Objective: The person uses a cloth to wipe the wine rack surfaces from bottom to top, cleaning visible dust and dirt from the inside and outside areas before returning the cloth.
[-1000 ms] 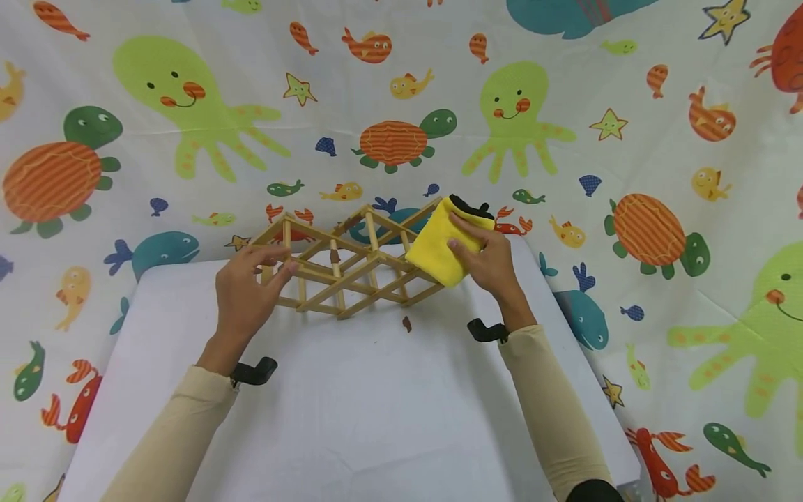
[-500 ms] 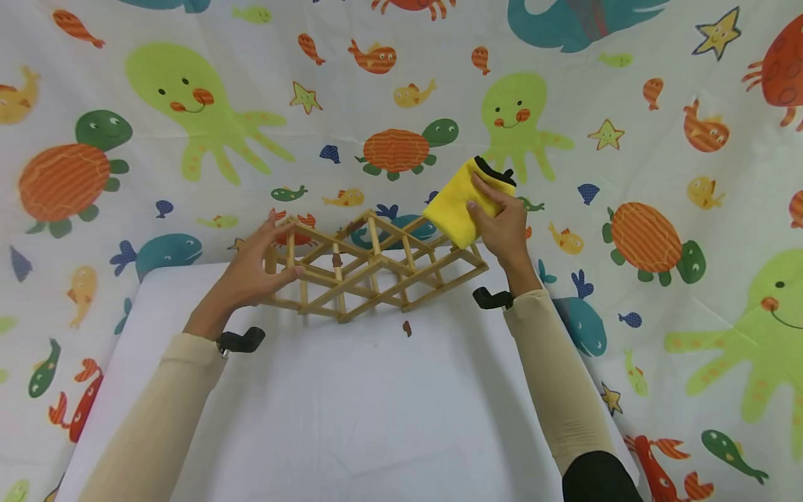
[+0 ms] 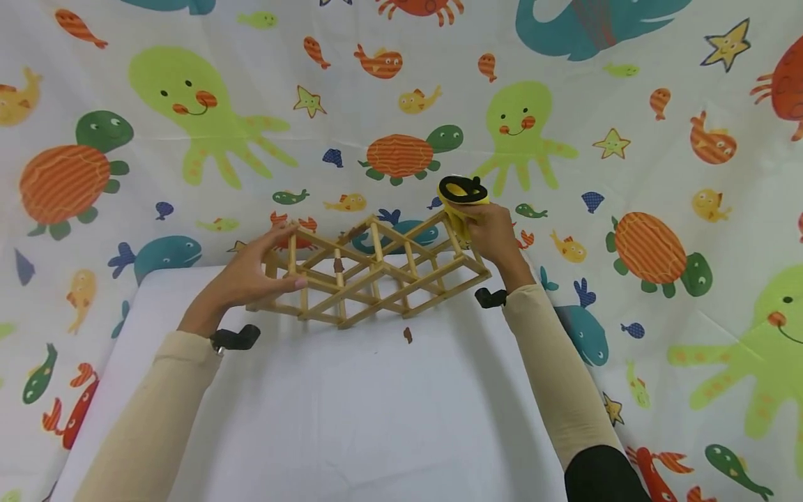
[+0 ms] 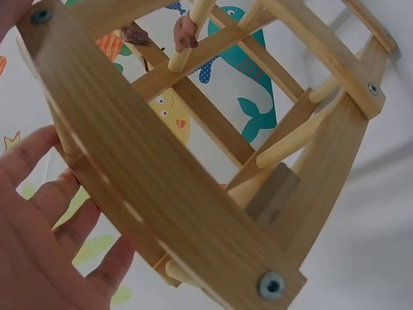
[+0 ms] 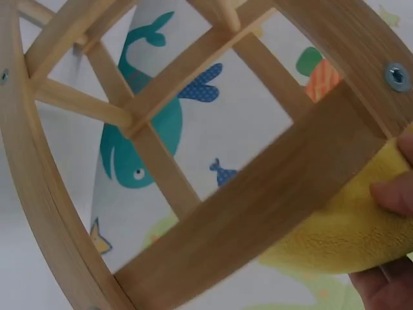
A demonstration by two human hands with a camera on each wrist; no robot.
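A folding wooden lattice rack [image 3: 376,268], made of slats and round dowels, stands on the white table. My left hand [image 3: 241,276] grips its left end, thumb in front and fingers spread over the top corner; the left wrist view shows fingertips against a slat [image 4: 122,119]. At the opposite end, my right hand [image 3: 495,233] holds a yellow cloth [image 3: 460,226] with a black edge, bunched around the end slat. In the right wrist view the cloth [image 5: 335,236] lies along the slat's edge. A brown lump [image 4: 185,31] clings to one dowel.
A small brown crumb [image 3: 408,335] lies on the white table [image 3: 376,418] in front of the rack. Close behind hangs a sea-animal print curtain [image 3: 251,84]. Dark wrist-camera mounts [image 3: 235,338] project from both wrists.
My right hand lifted the yellow cloth up off the rack's right end, then brought it back down and bunched it there. My left hand shifted left and spread wider over its end.
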